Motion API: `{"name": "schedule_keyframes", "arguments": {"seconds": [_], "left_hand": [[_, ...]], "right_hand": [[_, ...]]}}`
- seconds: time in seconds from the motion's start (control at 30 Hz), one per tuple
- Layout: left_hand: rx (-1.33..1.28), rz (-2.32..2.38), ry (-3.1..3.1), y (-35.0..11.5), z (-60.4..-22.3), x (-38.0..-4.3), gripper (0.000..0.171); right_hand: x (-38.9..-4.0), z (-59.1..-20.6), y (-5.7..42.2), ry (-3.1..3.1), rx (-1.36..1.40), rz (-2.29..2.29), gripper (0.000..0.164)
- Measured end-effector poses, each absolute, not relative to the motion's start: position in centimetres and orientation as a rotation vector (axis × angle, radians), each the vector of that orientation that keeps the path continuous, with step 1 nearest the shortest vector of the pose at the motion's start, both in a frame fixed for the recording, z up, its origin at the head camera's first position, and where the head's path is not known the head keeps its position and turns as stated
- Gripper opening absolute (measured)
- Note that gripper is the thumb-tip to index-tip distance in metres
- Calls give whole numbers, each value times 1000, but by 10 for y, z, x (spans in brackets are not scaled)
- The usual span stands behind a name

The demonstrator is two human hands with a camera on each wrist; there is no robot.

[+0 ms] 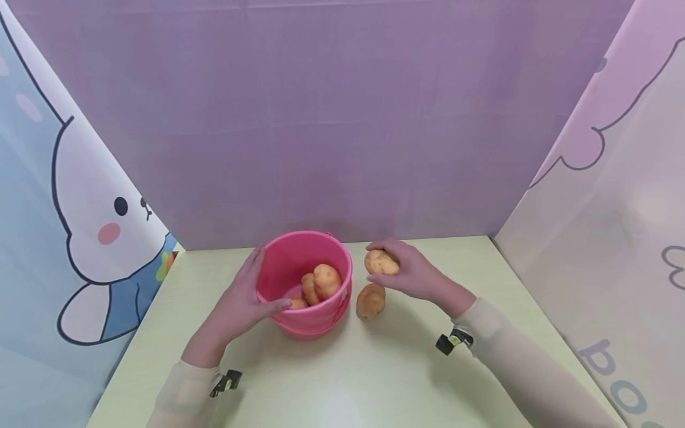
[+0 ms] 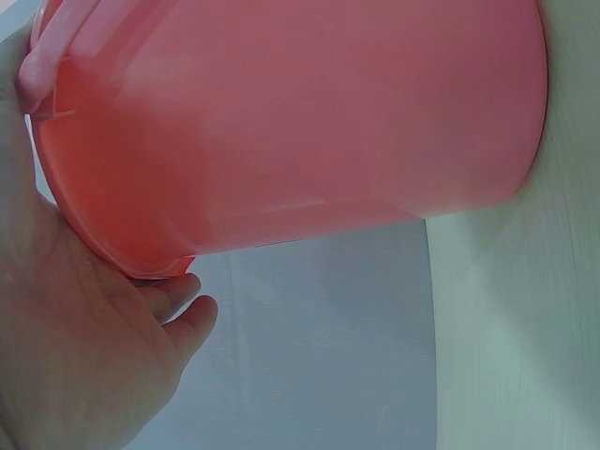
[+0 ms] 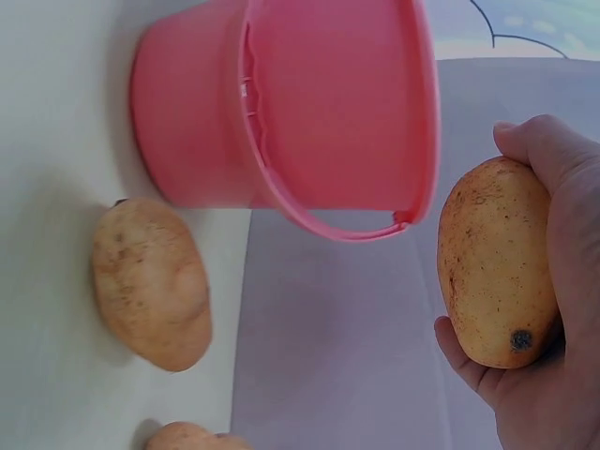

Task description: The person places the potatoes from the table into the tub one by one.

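Note:
A pink bucket (image 1: 306,324) stands upright on the table with several potatoes (image 1: 326,281) inside. My left hand (image 1: 241,303) holds its rim from the left, thumb across the front edge; in the left wrist view fingertips (image 2: 192,323) show beside the rim. To the right of the bucket, my right hand (image 1: 409,270) grips a tan potato (image 3: 497,262) between thumb and fingers, raised above the table. Below that hand lies another potato (image 1: 371,301) close to the bucket. The right wrist view also catches part of a further potato (image 3: 192,438), which the head view does not show.
The pale table (image 1: 332,386) meets a purple backdrop (image 1: 342,131) just behind the bucket. Printed cloth panels flank it, a cartoon animal (image 1: 107,238) on the left one. The bucket's pink handle (image 3: 309,220) hangs down its side. Each wrist carries a small black camera (image 1: 453,340).

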State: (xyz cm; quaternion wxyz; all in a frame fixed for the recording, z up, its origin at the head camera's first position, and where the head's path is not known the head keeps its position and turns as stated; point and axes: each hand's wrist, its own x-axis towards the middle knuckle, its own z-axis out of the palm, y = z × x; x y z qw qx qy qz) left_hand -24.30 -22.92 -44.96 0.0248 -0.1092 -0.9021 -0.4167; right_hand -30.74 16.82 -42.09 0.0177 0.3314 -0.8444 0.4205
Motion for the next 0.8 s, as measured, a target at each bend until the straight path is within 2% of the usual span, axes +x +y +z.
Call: {"name": "schedule_keyframes", "arguments": {"seconds": [0.37, 0.8], "left_hand": [[-338, -1311, -2787, -229, -451, -245, 142], [-345, -1315, -2777, -229, -449, -244, 141]], "right_hand": [[-315, -403, 150, -2608, 1085, 1248, 51], [-327, -383, 117, -2585, 1177, 1395, 52]]}}
